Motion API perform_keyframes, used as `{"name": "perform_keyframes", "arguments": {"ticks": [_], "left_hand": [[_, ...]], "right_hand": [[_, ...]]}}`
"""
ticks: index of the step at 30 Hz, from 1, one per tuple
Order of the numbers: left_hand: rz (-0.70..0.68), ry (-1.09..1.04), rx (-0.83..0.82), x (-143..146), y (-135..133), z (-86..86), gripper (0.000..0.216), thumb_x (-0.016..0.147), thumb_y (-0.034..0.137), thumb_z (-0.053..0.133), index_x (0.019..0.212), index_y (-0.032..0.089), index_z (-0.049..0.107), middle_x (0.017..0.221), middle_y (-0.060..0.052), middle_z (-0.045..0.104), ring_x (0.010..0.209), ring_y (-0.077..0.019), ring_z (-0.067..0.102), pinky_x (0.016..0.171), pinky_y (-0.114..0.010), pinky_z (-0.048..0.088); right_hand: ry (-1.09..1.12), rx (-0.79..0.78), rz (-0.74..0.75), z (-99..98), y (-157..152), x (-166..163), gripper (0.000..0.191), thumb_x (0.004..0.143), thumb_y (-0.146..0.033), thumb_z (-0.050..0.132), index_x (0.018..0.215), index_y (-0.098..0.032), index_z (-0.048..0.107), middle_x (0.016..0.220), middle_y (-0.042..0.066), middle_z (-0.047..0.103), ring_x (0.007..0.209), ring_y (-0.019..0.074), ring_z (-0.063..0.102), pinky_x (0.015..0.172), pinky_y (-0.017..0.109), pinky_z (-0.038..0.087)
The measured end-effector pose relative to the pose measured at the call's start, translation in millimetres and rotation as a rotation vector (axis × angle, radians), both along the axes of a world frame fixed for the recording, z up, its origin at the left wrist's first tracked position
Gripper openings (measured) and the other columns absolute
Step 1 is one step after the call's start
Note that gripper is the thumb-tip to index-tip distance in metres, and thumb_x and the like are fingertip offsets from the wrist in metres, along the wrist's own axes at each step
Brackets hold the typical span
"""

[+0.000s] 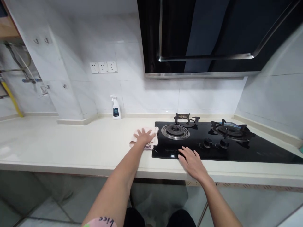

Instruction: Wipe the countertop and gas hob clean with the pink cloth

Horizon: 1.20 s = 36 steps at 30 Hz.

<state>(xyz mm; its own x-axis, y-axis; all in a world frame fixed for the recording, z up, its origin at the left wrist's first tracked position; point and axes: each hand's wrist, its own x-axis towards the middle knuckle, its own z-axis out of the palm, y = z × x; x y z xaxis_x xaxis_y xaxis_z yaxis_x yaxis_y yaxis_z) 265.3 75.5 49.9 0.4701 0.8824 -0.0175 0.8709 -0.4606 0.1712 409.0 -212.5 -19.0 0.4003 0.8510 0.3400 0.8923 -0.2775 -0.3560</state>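
My left hand (144, 137) lies flat, palm down, on a folded pale pink cleaning cloth (142, 142), pressing it against the cream countertop (71, 142). The cloth's far edge touches the left side of a black glass gas hob (236, 151). My right hand (191, 162) rests with its fingers spread on the front edge of the hob, holding nothing. The nearest things to it are several black control knobs (214, 143). Behind my hands stand the left burner with its pan support (175, 130) and the right burner with its pan support (230, 131).
A white spray bottle (115, 108) stands against the tiled wall, below a row of white wall sockets (103, 67). A black range hood (201, 37) hangs above the hob. Exposed pipes (19, 67) run along the wall at the far left.
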Motion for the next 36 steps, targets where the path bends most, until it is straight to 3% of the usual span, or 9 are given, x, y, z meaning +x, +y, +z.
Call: {"name": "perform_keyframes", "arguments": {"ticks": [6,11,14,17,20,24,27,31,36], "left_hand": [[0.127,0.023,0.035,-52,39,3.2,0.087,0.092,0.083,0.026,0.168,0.041,0.035,0.181,-0.012,0.014,0.162,-0.0547,0.006,0.119,-0.083,0.008],[0.137,0.028,0.071,-55,61,1.2,0.086,0.093,0.083,0.026,0.167,0.041,0.037,0.180,-0.012,0.021,0.161,-0.0577,0.011,0.116,-0.087,0.009],[0.055,0.010,0.086,-31,70,-2.9,0.080,0.096,0.080,0.026,0.167,0.043,0.037,0.181,-0.008,0.018,0.162,-0.0547,0.011,0.118,-0.086,0.008],[-0.091,-0.025,0.104,10,79,-7.7,0.070,0.102,0.073,0.025,0.167,0.048,0.031,0.181,0.001,0.017,0.164,-0.0469,0.011,0.122,-0.081,0.009],[-0.181,-0.071,0.121,54,93,-11.6,0.065,0.107,0.066,0.020,0.168,0.046,0.029,0.180,0.003,0.022,0.163,-0.0459,0.013,0.123,-0.079,0.008],[-0.132,-0.088,0.102,92,124,-13.4,0.068,0.107,0.063,0.018,0.169,0.040,0.031,0.180,-0.001,0.022,0.163,-0.0482,0.011,0.121,-0.083,0.005],[-0.103,-0.069,0.082,101,137,-13.1,0.067,0.106,0.061,0.021,0.168,0.038,0.035,0.180,-0.002,0.021,0.164,-0.0471,0.011,0.121,-0.083,0.005],[-0.122,-0.045,0.070,90,122,-11.6,0.063,0.108,0.053,0.022,0.168,0.036,0.036,0.180,-0.003,0.021,0.164,-0.0440,0.012,0.123,-0.081,0.005],[-0.187,-0.015,0.070,42,54,-8.5,0.061,0.111,0.050,0.025,0.168,0.031,0.035,0.180,-0.003,0.023,0.163,-0.0429,0.014,0.125,-0.078,0.007]], "right_hand": [[-0.050,-0.019,0.004,-5.8,-2,1,0.063,0.106,-0.055,0.034,0.151,-0.019,0.060,0.167,0.010,0.047,0.160,0.0297,0.034,0.132,0.059,0.020],[-0.113,0.020,0.012,-14.9,-4,0,0.066,0.106,-0.061,0.032,0.149,-0.022,0.062,0.165,0.010,0.050,0.158,0.0323,0.037,0.131,0.062,0.024],[-0.143,0.048,0.002,-21.6,-5,-1,0.068,0.105,-0.065,0.033,0.148,-0.023,0.064,0.164,0.009,0.051,0.157,0.0342,0.039,0.130,0.064,0.027],[-0.182,0.093,0.010,-30.6,-7,3,0.065,0.104,-0.067,0.039,0.147,-0.027,0.065,0.163,0.007,0.052,0.156,0.0363,0.041,0.128,0.067,0.031],[-0.223,0.102,0.054,-37.5,-12,14,0.060,0.101,-0.067,0.048,0.149,-0.035,0.062,0.164,0.004,0.050,0.154,0.0395,0.044,0.123,0.073,0.036],[-0.207,0.021,0.168,-38.7,-21,27,0.061,0.098,-0.064,0.055,0.157,-0.049,0.049,0.166,-0.004,0.045,0.154,0.0403,0.043,0.118,0.077,0.041],[-0.168,0.057,0.130,-37.3,-21,26,0.055,0.097,-0.066,0.053,0.150,-0.050,0.057,0.163,-0.005,0.049,0.152,0.0418,0.045,0.118,0.078,0.039],[-0.126,0.128,0.042,-29.8,-16,15,0.053,0.100,-0.067,0.043,0.139,-0.041,0.070,0.160,0.000,0.055,0.152,0.0398,0.045,0.125,0.072,0.031],[-0.073,0.077,0.029,-13.8,-16,7,0.061,0.102,-0.069,0.035,0.136,-0.034,0.072,0.158,0.003,0.058,0.154,0.0359,0.043,0.128,0.064,0.027]]}}
